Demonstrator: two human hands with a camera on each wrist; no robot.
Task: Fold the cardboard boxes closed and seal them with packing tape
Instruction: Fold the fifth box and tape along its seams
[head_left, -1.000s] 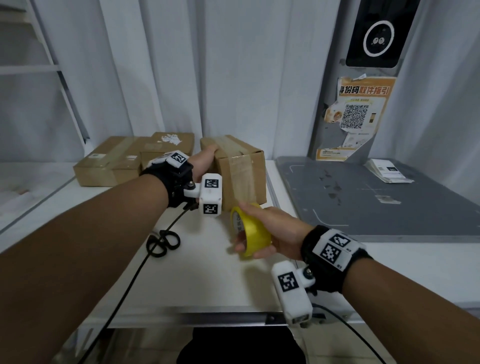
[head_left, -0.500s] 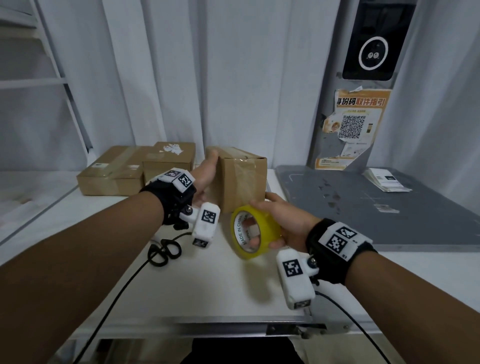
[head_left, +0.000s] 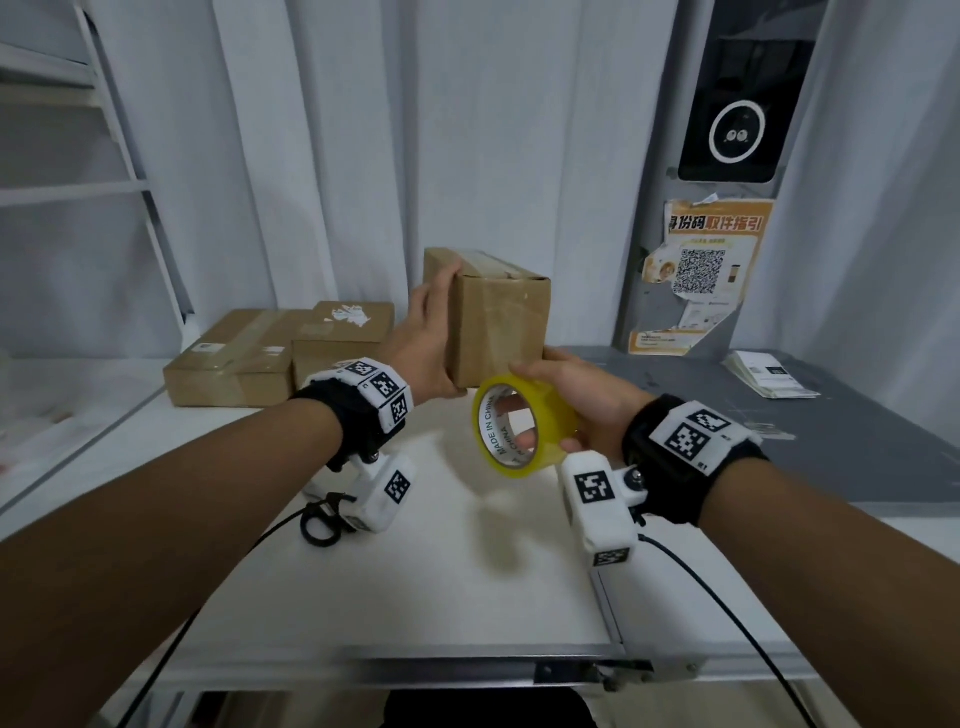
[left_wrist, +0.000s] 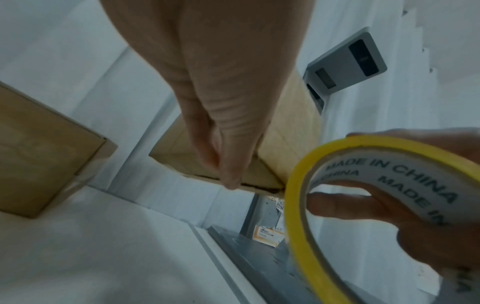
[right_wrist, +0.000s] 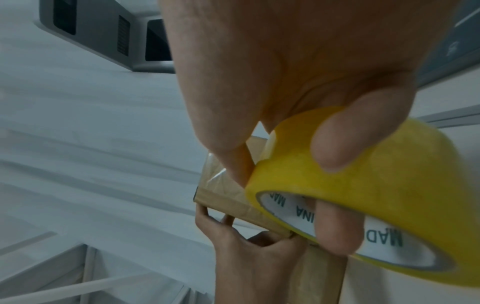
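Note:
A small brown cardboard box, closed and with clear tape on it, is held up off the white table. My left hand grips its left side, fingers along the side and thumb at its lower front edge. My right hand holds a yellow packing tape roll just below the box's lower right corner, fingers through the core. The left wrist view shows the box beyond my palm and the tape roll beside it. The right wrist view shows the roll touching the box.
Two flat taped boxes lie at the back left of the table. Black scissors lie under my left wrist. A grey platform with a stack of papers is on the right, with a poster behind it.
My left hand has lifted the small box off the table and raised it. My right hand has brought the tape roll up to the box's lower right corner.

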